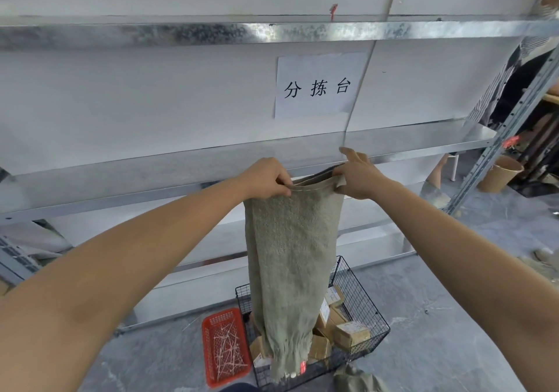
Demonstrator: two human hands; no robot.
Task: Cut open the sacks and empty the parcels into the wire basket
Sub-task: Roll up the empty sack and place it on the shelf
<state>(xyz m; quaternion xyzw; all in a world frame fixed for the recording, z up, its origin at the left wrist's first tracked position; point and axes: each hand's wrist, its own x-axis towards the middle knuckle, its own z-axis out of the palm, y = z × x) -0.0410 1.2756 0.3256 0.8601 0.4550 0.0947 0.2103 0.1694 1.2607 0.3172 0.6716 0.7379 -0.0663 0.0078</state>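
- The person stood facing a metal shelf rack (211, 33) and held a grey-green woven sack (292, 255) up at arm's length by its top edge.
- The left hand (266, 178) was clenched on the sack's left top corner, with the fingers curled over the hem.
- The right hand (358, 176) pinched the right top corner between thumb and fingers, and one finger stuck out upward, clear of the cloth.
- The hem was pulled nearly taut between the two hands, and the sack hung straight down from it, limp and flat.
- Its frayed lower end dangled inside the black wire basket (367, 304), which sat on the grey floor at the foot of the rack.
- Brown cardboard parcels (352, 334) lay jumbled in the basket, on both sides of the hanging sack, several with white labels.
- A red plastic tray (225, 346) stood just beside the basket on its left, with a scatter of thin pale strips in it.
- A second bundle of grey-green sacking (357, 379) lay on the floor at the basket's near right corner.
- A white paper sign (317, 86) with three black characters was stuck to the wall behind the rack.
- Off to the right stood another person (514, 83) in a striped top, with a brown cardboard drum (500, 173) near them on the floor.
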